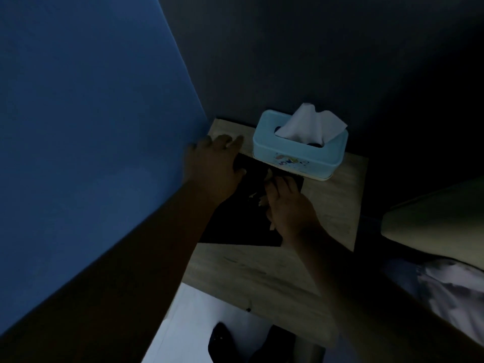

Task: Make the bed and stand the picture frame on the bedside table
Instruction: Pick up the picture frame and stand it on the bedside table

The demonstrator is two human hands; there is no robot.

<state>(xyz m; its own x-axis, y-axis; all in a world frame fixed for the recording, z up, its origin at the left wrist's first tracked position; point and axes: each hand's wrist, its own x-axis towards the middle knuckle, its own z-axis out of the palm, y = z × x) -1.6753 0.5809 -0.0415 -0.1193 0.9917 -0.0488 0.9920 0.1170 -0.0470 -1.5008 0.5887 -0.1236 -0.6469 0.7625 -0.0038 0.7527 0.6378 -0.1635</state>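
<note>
Black, the picture frame (235, 226) lay flat on the bedside table (262, 273), touching the tissue box (301, 150). Left hand (212, 169) rested spread on its edge; right hand's (288, 208) grip couldn't be told.

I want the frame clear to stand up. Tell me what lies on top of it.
Both hands rest on the dark frame: the left hand on its far left part, the right hand near the middle. The tissue box sits at its far edge; whether it overlaps is unclear. The hands hide the frame's centre.
</note>
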